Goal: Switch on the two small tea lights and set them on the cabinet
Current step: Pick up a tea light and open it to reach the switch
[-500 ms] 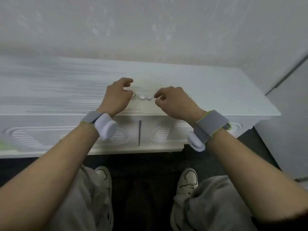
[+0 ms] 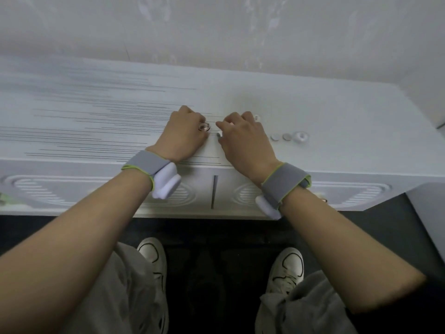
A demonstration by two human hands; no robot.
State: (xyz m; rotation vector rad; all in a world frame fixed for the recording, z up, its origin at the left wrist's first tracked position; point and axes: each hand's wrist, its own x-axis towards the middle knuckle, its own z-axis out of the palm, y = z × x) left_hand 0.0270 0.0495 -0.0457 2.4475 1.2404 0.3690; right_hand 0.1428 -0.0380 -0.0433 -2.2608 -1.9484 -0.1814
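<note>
tea light (image 2: 204, 126) in left hand (image 2: 185, 133) above cabinet (image 2: 337, 112)

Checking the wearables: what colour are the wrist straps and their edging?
Grey straps with yellow-green edging, one on each wrist; clearest in the head view.

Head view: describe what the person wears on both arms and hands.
Both forearms are bare, with no sleeves and no gloves on the left hand or right hand. Each wrist carries a grey fabric strap edged in yellow-green: the left wristband and the right wristband. A rounded white plastic module sits on each strap's underside, left module and right module.
</note>
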